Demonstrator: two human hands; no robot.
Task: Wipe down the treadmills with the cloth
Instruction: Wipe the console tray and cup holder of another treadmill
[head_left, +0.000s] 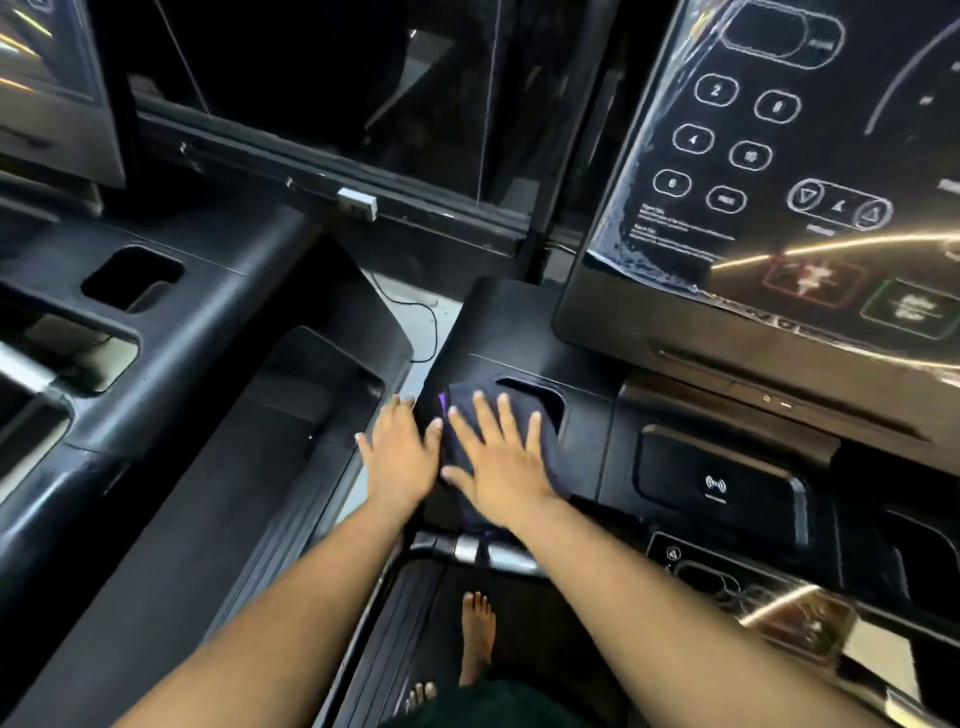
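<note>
Dark cloth (457, 415), purple-edged, lying flat on the left corner of the right treadmill's console deck (587, 447), partly over the cup recess (540, 397) there, lower end hanging off the near edge toward the handlebar (467, 548). Pinned by the right hand (501, 467): fingers straight and spread, palm down on the fabric, nothing curled or pinched. Left hand (397, 452) just beside it at the deck's left edge, fingers likewise straight and splayed, thumb touching the cloth's border, rest of the hand somewhat blurred. Step in hand, by the look of it: wiping this left wing of the console, early in the job. Charging pad (722, 480) to the right, glossy panel (769, 171) above with its plastic film, and the second treadmill (171, 374) across the gap on the left all likely yet to be done. Next move probably calling for a flat, pressed sweep rightward across the deck, dipping into the recess without letting the cloth bunch or slip off the near edge. Bare foot (478, 639) on the belt below.
</note>
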